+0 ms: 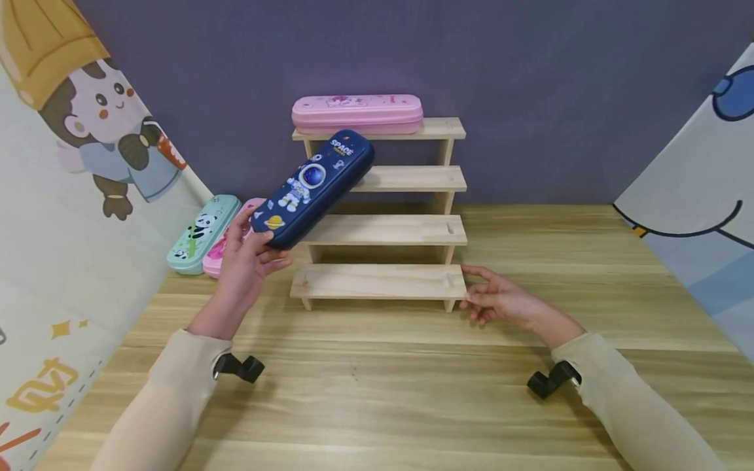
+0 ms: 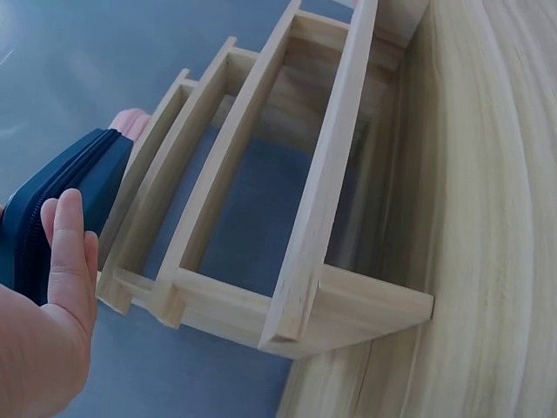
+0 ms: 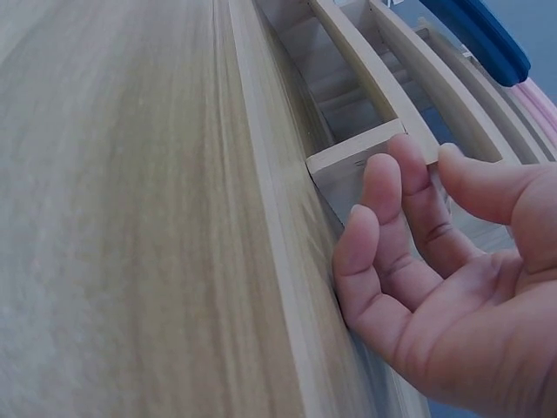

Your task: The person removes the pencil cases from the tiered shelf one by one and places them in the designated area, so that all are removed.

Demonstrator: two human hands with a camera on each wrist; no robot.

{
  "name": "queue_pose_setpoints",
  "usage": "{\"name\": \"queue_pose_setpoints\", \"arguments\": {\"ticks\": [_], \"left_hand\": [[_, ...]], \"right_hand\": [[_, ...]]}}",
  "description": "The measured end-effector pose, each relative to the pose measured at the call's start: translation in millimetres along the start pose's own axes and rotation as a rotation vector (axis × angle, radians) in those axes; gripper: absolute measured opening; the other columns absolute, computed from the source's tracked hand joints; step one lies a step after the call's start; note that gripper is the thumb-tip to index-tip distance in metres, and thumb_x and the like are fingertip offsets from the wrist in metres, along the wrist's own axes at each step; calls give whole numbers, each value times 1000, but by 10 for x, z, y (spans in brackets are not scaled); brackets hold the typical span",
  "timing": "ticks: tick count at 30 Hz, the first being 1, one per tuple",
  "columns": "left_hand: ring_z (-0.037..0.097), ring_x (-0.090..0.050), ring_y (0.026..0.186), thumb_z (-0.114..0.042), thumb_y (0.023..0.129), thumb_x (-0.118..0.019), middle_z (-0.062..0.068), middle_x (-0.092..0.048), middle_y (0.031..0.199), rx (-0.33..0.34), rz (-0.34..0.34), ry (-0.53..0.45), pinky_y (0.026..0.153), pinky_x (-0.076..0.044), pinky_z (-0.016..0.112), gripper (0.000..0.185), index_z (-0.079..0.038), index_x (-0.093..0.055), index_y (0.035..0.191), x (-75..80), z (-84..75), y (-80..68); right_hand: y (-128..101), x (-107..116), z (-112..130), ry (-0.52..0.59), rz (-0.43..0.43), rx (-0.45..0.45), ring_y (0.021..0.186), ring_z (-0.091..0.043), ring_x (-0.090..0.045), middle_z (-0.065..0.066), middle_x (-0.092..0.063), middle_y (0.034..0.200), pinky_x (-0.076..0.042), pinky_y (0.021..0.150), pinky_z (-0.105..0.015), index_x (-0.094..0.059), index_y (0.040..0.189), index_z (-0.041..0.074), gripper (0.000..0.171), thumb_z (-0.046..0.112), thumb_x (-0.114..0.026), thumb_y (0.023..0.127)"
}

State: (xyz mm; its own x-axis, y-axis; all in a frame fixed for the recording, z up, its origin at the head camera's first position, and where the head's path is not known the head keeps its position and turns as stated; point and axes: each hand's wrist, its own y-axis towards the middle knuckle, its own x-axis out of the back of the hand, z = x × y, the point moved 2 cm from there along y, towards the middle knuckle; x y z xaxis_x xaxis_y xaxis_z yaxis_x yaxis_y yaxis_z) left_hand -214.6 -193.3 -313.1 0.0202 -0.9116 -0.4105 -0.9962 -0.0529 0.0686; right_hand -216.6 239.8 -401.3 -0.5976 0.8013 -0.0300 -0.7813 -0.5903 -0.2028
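My left hand (image 1: 244, 261) grips the lower end of a navy pencil case (image 1: 315, 190) printed with an astronaut and the word SPACE. It holds the case tilted in front of the wooden stepped rack (image 1: 377, 281), its upper end overlapping the second shelf from the top. In the left wrist view the zipped side of the case (image 2: 65, 205) shows beside the fingers. My right hand (image 1: 497, 301) pinches the right end of the lowest shelf between thumb and fingers. Seen from the right wrist, the other fingers (image 3: 357, 244) curl beside the rack's end. A pink pencil case (image 1: 357, 114) lies along the top shelf.
On the table (image 1: 377, 386), left of the rack, lie a mint pencil case (image 1: 203, 232) with pandas and another pink pencil case (image 1: 213, 257), partly hidden by my left hand. A dark wall (image 1: 530, 98) stands behind, with printed panels (image 1: 88, 261) at both sides.
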Motion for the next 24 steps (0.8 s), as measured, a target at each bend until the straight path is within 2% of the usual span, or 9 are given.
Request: {"name": "queue_pose_setpoints", "arguments": {"ticks": [9,17,24], "left_hand": [[14,-67,63,-2,102,-44,14,-40,126,-34,-43,-51,65,-62,28,46,-29,-38,139,125,-22,-80],[15,-66,60,-1,101,-45,11,-56,108,-88,-83,-105,64,-62,29,43,-26,-37,135,287,-22,-185],[16,-67,60,0,101,-46,13,-52,114,-103,-157,-143,63,-62,28,46,-27,-35,136,340,18,-190]], "right_hand": [[-6,-9,10,0,6,26,75,-15,-63,-5,-66,96,-58,63,-28,4,155,-1,76,6,-51,104],[-13,-36,-8,-1,-4,12,75,-15,-64,-6,-65,96,-58,64,-29,3,155,-1,75,6,-51,104],[-14,-10,10,5,-11,9,75,-15,-63,-7,-65,96,-57,63,-27,4,156,1,75,5,-50,104]]}}
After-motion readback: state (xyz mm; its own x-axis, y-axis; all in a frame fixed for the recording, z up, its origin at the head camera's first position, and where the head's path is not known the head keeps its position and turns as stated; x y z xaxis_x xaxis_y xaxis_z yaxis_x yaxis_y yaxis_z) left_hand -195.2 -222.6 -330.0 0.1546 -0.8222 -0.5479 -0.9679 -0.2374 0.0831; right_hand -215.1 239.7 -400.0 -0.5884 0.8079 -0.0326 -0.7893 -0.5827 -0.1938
